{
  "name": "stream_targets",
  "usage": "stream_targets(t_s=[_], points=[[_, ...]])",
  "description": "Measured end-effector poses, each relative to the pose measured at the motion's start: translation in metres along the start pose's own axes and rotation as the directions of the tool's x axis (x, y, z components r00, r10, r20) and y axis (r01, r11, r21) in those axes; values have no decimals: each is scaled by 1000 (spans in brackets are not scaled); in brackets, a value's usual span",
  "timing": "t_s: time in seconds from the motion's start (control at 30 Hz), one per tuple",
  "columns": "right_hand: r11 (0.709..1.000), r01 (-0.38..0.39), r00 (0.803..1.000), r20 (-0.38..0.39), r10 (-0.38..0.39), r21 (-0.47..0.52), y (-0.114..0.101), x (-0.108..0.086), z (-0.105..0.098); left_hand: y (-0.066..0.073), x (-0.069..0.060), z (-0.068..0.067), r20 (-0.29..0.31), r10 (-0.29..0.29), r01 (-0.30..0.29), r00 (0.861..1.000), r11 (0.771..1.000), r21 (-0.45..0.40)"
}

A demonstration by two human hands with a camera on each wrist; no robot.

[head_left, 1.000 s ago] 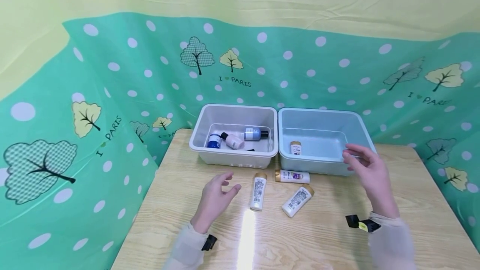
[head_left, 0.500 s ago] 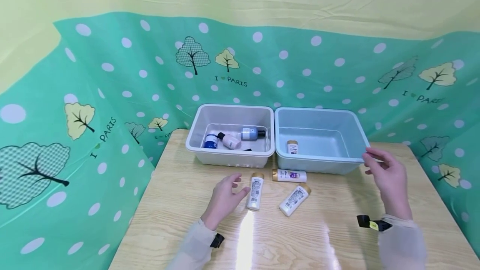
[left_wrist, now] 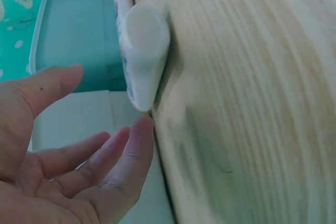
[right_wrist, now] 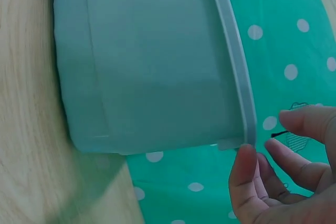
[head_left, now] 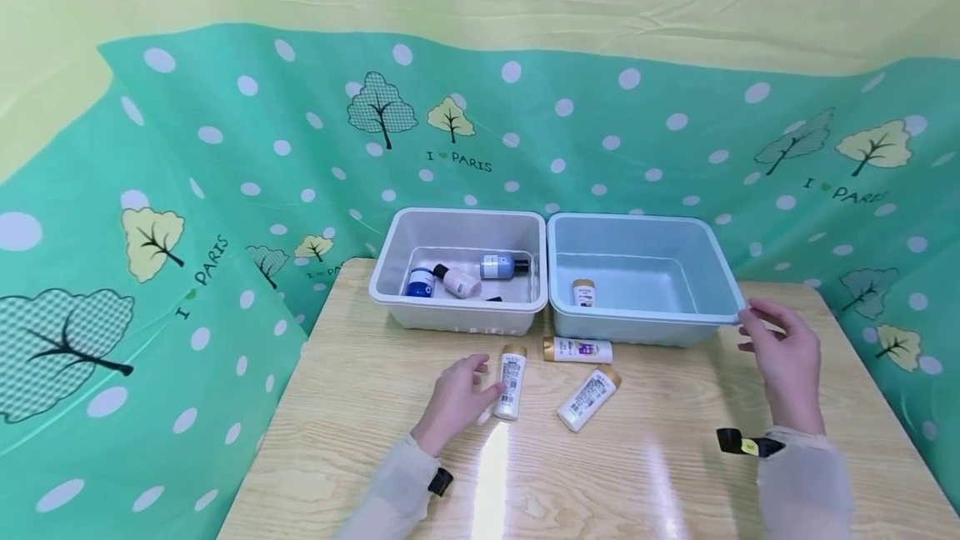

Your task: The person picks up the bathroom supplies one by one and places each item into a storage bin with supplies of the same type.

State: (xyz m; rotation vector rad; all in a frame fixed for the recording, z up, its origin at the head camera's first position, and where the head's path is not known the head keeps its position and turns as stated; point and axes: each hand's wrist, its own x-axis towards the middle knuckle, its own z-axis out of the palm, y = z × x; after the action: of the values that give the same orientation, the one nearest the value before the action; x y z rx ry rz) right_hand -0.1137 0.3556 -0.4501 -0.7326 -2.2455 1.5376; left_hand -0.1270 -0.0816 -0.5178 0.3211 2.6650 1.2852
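My left hand [head_left: 459, 398] is just left of a white bottle with a gold cap [head_left: 512, 382] that lies on the table. In the left wrist view the left hand [left_wrist: 79, 156] has its thumb and fingers spread, holding nothing, beside a bottle [left_wrist: 144, 51]. At the front right corner of the blue bin [head_left: 637, 317] is my right hand [head_left: 787, 365]. The right wrist view has one fingertip of this hand [right_wrist: 294, 177] at the bin's rim [right_wrist: 242, 87], seemingly touching it, with thumb and fingers apart. Two more white bottles [head_left: 577, 351] [head_left: 588, 398] lie nearby.
A whitish bin [head_left: 465, 319] stands against the blue bin's left side, holding a dark blue bottle [head_left: 420, 282], a pink one [head_left: 459, 282] and a light blue one [head_left: 497, 266]. One small white bottle [head_left: 583, 293] is inside the blue bin. A patterned cloth [head_left: 525, 132] hangs behind.
My left hand has moved right, up to the nearest bottle. The right hand has shifted from over the blue bin's front edge to its front right corner. The head view has turned slightly.
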Motion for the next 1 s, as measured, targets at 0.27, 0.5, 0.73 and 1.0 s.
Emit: stream_targets(t_s=[0.27,0.5,0.73,1.0], points=[[978,-82,996,36,76,194,7,6,4,-6,2,4,22,-44,44,999,999,5],[911,-120,992,88,93,394,12,10,6,-13,4,8,41,-67,68,997,997,-28],[880,-154,987,113,115,450,14,12,8,-16,6,14,67,-74,79,995,994,-75],[844,-179,983,125,134,505,12,11,8,-12,10,20,68,-79,83,995,994,-70]])
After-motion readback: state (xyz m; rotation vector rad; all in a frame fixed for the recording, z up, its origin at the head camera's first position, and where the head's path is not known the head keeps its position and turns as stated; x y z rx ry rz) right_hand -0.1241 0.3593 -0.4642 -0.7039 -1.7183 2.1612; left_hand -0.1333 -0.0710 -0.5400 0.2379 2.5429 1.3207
